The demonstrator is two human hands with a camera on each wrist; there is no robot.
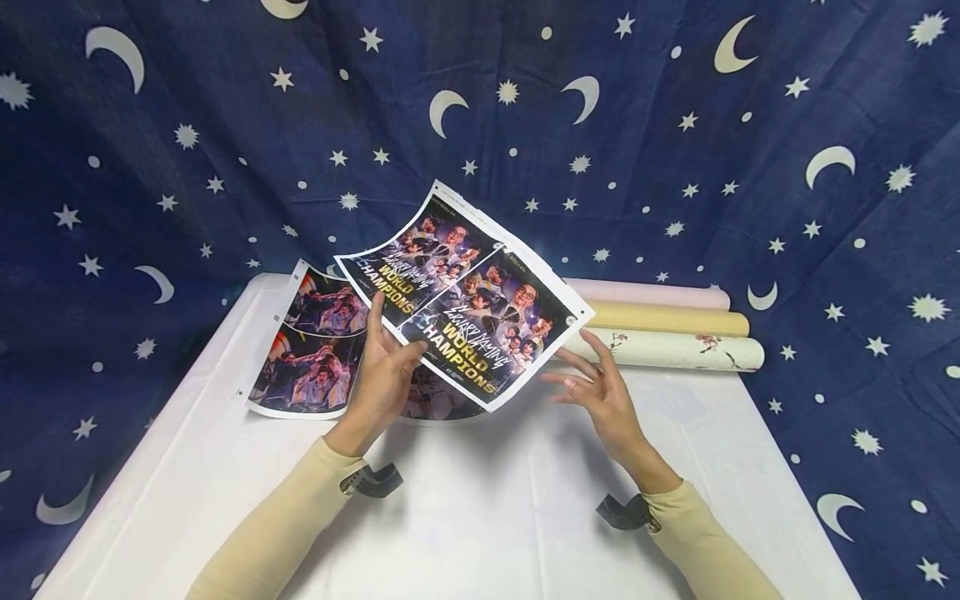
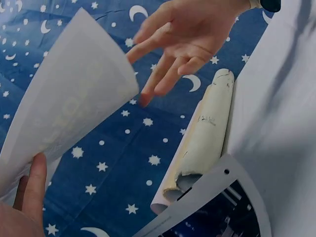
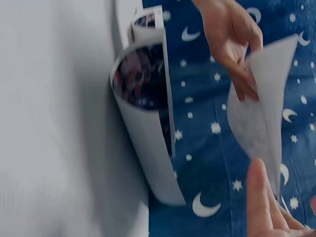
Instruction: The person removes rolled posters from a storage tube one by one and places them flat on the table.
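Observation:
My left hand (image 1: pixel 375 383) pinches the near edge of a printed poster sheet (image 1: pixel 480 321), thumb on the printed face and the other fingers behind. Two matching group pictures with "World Champions" lettering fill that face. The sheet is raised at a tilt, its corners bending. Just off its right corner is my right hand (image 1: pixel 611 408), fingers spread and holding nothing. In the left wrist view the sheet's pale back (image 2: pixel 74 94) shows beside the right hand (image 2: pixel 190 39). Under the raised sheet, another curled print (image 1: pixel 442 398) is partly hidden.
A curling printed sheet (image 1: pixel 307 371) with stage photos lies on the table's left. Three rolls lie at the back right: a pink roll (image 1: pixel 652 294), a yellow roll (image 1: pixel 667 318) and a floral roll (image 1: pixel 675 350). A star-and-moon cloth (image 1: pixel 510 100) hangs behind the white table (image 1: pixel 480 517).

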